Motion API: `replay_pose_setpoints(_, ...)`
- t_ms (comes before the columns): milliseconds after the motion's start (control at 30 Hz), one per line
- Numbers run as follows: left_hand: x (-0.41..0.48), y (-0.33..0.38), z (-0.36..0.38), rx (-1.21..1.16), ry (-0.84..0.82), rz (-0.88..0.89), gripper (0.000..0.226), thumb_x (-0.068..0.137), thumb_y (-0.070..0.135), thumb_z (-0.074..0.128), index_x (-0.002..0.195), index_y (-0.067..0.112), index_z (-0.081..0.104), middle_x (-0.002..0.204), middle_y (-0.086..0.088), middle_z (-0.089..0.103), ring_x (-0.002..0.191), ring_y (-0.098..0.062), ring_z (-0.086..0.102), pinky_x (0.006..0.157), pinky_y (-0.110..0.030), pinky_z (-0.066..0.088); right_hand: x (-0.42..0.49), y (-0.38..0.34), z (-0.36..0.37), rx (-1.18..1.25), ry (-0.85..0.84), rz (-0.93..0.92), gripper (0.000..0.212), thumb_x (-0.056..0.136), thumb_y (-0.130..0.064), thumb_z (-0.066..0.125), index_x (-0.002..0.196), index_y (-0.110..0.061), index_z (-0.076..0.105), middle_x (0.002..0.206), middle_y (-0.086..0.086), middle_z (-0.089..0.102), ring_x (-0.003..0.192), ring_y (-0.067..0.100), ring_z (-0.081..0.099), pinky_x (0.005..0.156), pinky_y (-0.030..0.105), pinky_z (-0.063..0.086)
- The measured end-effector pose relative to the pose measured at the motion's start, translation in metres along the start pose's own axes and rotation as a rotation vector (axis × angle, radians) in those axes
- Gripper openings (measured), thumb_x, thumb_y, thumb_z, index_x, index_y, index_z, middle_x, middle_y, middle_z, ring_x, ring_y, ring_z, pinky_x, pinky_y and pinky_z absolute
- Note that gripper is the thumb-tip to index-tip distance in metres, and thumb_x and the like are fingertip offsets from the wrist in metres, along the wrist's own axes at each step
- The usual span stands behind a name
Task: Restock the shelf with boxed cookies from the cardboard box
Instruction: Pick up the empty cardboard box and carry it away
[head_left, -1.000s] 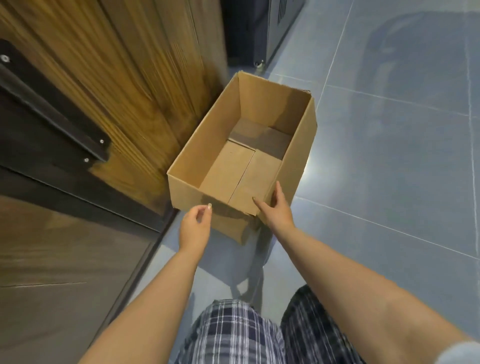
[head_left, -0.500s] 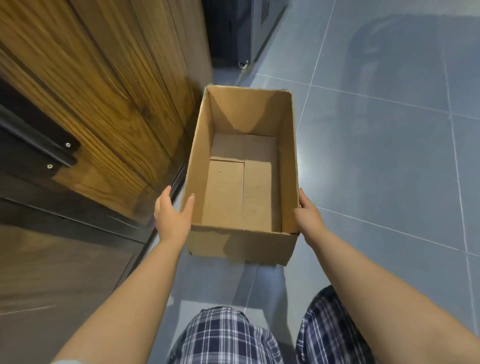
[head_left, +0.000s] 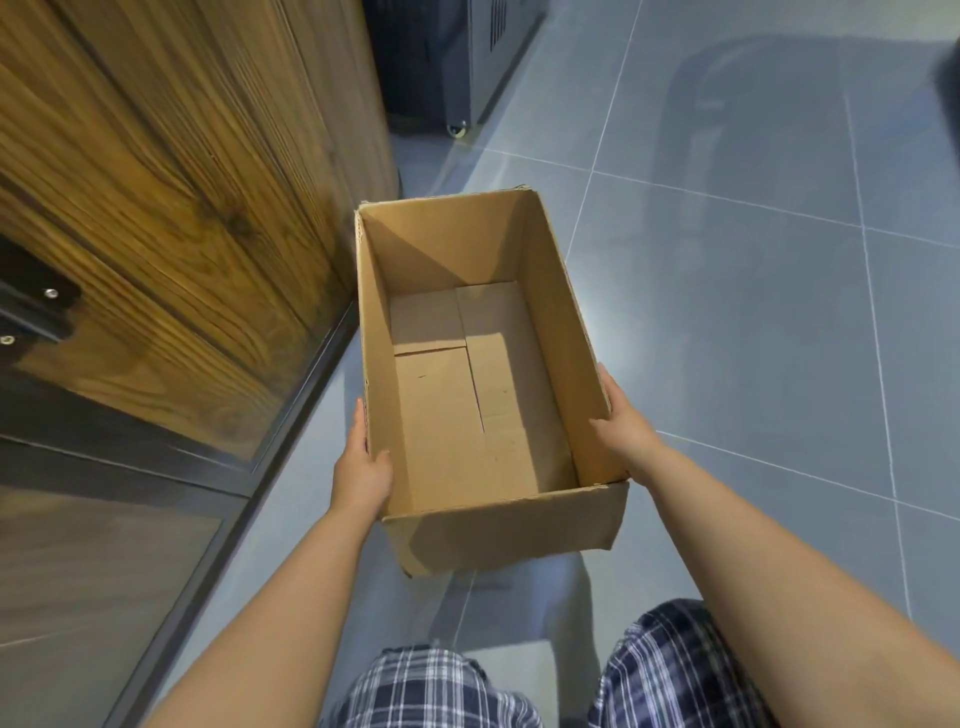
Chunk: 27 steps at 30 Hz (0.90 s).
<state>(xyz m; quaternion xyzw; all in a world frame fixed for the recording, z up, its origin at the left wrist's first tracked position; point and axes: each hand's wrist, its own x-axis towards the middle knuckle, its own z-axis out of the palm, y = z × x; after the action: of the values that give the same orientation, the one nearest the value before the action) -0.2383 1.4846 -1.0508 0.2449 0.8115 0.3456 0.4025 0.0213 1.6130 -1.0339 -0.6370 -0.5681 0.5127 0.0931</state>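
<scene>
Gripping the cardboard box (head_left: 506, 535) by its long walls are my left hand (head_left: 361, 470) and right hand (head_left: 623, 434). It hangs over the tiled floor (head_left: 753, 364), mouth up, long axis pointing away from me.

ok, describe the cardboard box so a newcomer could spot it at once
Start at the grey tiled floor beside the wooden panel. The cardboard box is over it, between the left hand and right hand, which grip its long walls. It is the only open-topped brown box, empty down to its bottom flaps.
</scene>
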Motion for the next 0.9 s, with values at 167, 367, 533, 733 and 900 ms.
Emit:
replay_pose_setpoints(167, -0.023, 0.015, -0.009, -0.030, 0.014, 0.010, 0.065, 0.098, 0.016, 0.048, 0.149, 0.039, 0.015, 0.148, 0.004, 0.040, 0.130, -0.022, 0.044, 0.100, -0.032, 0.039, -0.023, 0.006, -0.013, 0.105, -0.051, 0.017, 0.060, 0.101, -0.011, 0.037, 0.148, -0.044, 0.017, 0.144, -0.007, 0.039, 0.125, 0.025, 0.045, 0.099, 0.038, 0.046)
replay_pose_setpoints(367, -0.107, 0.087, -0.060, -0.002, -0.039, -0.072, 0.064, 0.097, 0.024, 0.050, 0.148, 0.043, 0.017, 0.147, 0.000, 0.042, 0.127, -0.022, 0.048, 0.096, -0.031, 0.041, -0.106, -0.055, -0.060, 0.094, -0.141, 0.087, 0.057, 0.101, -0.024, 0.040, 0.148, -0.044, 0.016, 0.151, -0.005, 0.034, 0.132, 0.029, 0.043, 0.102, 0.049, 0.046)
replay_pose_setpoints(533, -0.200, 0.157, -0.118, 0.013, -0.059, -0.143, 0.062, 0.096, 0.032, 0.051, 0.146, 0.048, 0.018, 0.141, 0.005, 0.048, 0.112, -0.016, 0.053, 0.083, -0.027, 0.042, -0.189, -0.129, -0.116, -0.014, -0.208, 0.166, 0.063, 0.100, -0.006, 0.034, 0.151, -0.038, 0.013, 0.154, -0.003, 0.028, 0.137, 0.029, 0.035, 0.107, 0.043, 0.041)
replay_pose_setpoints(733, -0.304, 0.242, -0.168, -0.026, -0.037, -0.151, 0.057, 0.097, 0.027, 0.051, 0.146, 0.040, 0.026, 0.123, 0.015, 0.051, 0.103, -0.010, 0.052, 0.076, -0.023, 0.041, -0.285, -0.199, -0.179, -0.033, -0.248, 0.231, 0.068, 0.095, -0.003, 0.035, 0.149, -0.041, 0.017, 0.137, -0.003, 0.046, 0.120, 0.030, 0.050, 0.098, 0.049, 0.048)
replay_pose_setpoints(900, -0.358, 0.296, -0.180, -0.035, 0.016, -0.153, 0.058, 0.096, 0.031, 0.051, 0.145, 0.045, 0.024, 0.117, 0.017, 0.044, 0.100, -0.009, 0.046, 0.081, -0.025, 0.038, -0.320, -0.224, -0.225, -0.030, -0.259, 0.210, 0.079, 0.086, 0.006, 0.038, 0.147, -0.041, 0.022, 0.133, 0.002, 0.051, 0.113, 0.031, 0.055, 0.087, 0.046, 0.054)
